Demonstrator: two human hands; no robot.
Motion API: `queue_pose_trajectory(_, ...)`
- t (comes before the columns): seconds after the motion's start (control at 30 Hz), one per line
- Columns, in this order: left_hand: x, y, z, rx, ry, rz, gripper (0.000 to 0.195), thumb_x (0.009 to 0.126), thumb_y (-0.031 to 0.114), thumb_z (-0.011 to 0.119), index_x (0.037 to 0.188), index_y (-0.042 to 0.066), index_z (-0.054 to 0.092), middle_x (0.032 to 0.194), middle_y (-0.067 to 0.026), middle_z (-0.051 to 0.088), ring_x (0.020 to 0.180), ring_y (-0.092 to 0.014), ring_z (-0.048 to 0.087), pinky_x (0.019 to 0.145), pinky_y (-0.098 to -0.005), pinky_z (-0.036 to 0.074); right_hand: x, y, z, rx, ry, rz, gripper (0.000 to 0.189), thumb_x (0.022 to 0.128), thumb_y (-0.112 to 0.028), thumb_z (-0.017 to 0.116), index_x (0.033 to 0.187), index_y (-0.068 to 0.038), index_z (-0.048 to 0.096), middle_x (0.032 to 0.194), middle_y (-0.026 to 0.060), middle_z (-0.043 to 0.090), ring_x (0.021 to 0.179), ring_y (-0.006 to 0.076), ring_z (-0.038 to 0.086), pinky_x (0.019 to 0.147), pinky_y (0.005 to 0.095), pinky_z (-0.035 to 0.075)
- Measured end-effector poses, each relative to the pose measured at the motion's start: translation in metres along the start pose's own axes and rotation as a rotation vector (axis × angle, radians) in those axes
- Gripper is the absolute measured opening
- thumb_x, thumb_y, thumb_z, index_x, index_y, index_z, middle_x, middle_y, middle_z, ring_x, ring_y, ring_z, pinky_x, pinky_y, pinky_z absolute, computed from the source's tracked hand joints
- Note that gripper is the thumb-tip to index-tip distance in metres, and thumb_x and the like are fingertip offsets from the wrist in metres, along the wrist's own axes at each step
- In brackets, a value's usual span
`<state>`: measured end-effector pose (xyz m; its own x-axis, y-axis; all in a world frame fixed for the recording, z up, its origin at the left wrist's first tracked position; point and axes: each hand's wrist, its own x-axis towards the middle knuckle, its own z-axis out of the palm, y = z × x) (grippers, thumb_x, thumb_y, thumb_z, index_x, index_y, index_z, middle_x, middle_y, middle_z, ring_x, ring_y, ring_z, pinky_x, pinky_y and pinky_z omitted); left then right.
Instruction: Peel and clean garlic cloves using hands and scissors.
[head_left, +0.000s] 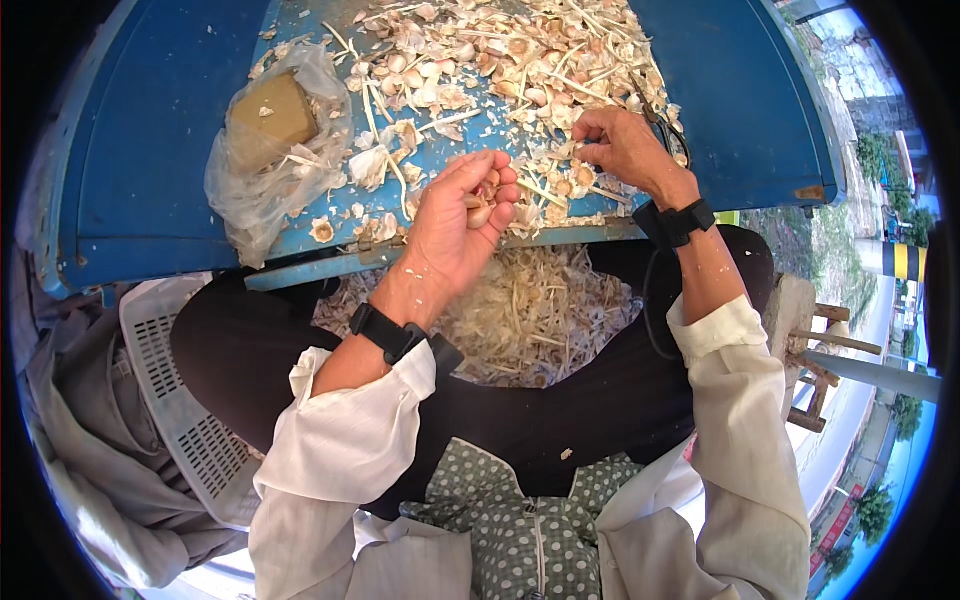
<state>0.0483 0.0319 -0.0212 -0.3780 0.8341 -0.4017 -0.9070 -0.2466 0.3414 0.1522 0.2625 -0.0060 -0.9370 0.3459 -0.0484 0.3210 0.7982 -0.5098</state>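
Observation:
My left hand (469, 202) is curled, palm up, around several garlic cloves (480, 216) above the front edge of the blue table (330, 247). To its right, my right hand (619, 150) hovers low over garlic skins and stalks, thumb and fingertips close together; whether something small is between them I cannot tell. Beyond both hands lies a wide heap of garlic cloves, skins and dry stalks (525, 52). Dark-handled scissors (664, 124) lie partly in the heap, just behind my right hand. A garlic head in papery skin (369, 166) rests left of my left hand.
A clear plastic bag (247, 202) with a brownish block (274, 112) lies at the table's left. Garlic waste (532, 315) is piled below, between my legs. A white plastic basket (187, 405) stands at left, and a wooden stool (806, 352) at right.

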Motion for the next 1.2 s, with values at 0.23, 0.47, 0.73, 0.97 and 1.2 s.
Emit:
queue_pose_trajectory(0.23, -0.001, 0.002, -0.004, 0.032, 0.002, 0.015, 0.016, 0.094, 0.016, 0.055, 0.097, 0.000, 0.058, 0.087, -0.0073, 0.060, 0.075, -0.013, 0.060, 0.060, -0.0194, 0.053, 0.004, -0.012, 0.004, -0.105, -0.027, -0.035, 0.011, 0.069, -0.005, 0.062, 0.077, 0.003, 0.061, 0.066, 0.0101, 0.061, 0.059, 0.0188, 0.057, 0.059, 0.0325, 0.047)
queue_pose_trajectory(0.47, -0.007, 0.002, 0.008, 0.049, 0.062, -0.009, 0.020, 0.095, 0.019, 0.053, 0.097, 0.000, 0.058, 0.088, -0.0086, 0.061, 0.078, -0.015, 0.061, 0.063, -0.0202, 0.054, 0.010, -0.010, -0.010, -0.010, -0.229, 0.121, 0.008, 0.065, -0.005, 0.064, 0.070, 0.001, 0.061, 0.057, 0.0041, 0.056, 0.054, 0.0113, 0.052, 0.051, 0.0287, 0.042)
queue_pose_trajectory(0.73, -0.007, -0.008, 0.018, 0.037, 0.104, -0.042, 0.036, 0.099, 0.028, 0.043, 0.106, -0.005, 0.056, 0.097, -0.0147, 0.060, 0.084, -0.021, 0.063, 0.069, -0.0247, 0.057, -0.008, -0.093, -0.016, 0.475, -0.154, 0.228, 0.012, 0.069, -0.004, 0.068, 0.080, -0.001, 0.065, 0.066, 0.0016, 0.063, 0.060, 0.0082, 0.055, 0.056, 0.0275, 0.046)
queue_pose_trajectory(0.97, 0.000, -0.005, 0.011, -0.102, 0.126, -0.085, 0.028, 0.099, 0.027, 0.044, 0.097, 0.001, 0.053, 0.090, -0.0111, 0.058, 0.072, -0.017, 0.058, 0.048, -0.0180, 0.048, 0.018, -0.035, 0.001, 0.044, 0.225, 0.096, 0.018, 0.077, -0.014, 0.066, 0.083, 0.002, 0.066, 0.076, 0.0156, 0.066, 0.067, 0.0259, 0.063, 0.063, 0.0336, 0.049)
queue_pose_trajectory(1.2, -0.003, 0.011, 0.001, -0.144, 0.085, 0.004, 0.024, 0.099, 0.029, 0.047, 0.090, 0.007, 0.050, 0.079, -0.0046, 0.051, 0.064, -0.010, 0.049, 0.041, -0.0167, 0.038, 0.018, -0.044, 0.000, -0.010, 0.144, -0.027, 0.013, 0.079, -0.006, 0.065, 0.091, 0.000, 0.065, 0.084, 0.0126, 0.067, 0.070, 0.0230, 0.061, 0.067, 0.0361, 0.049)
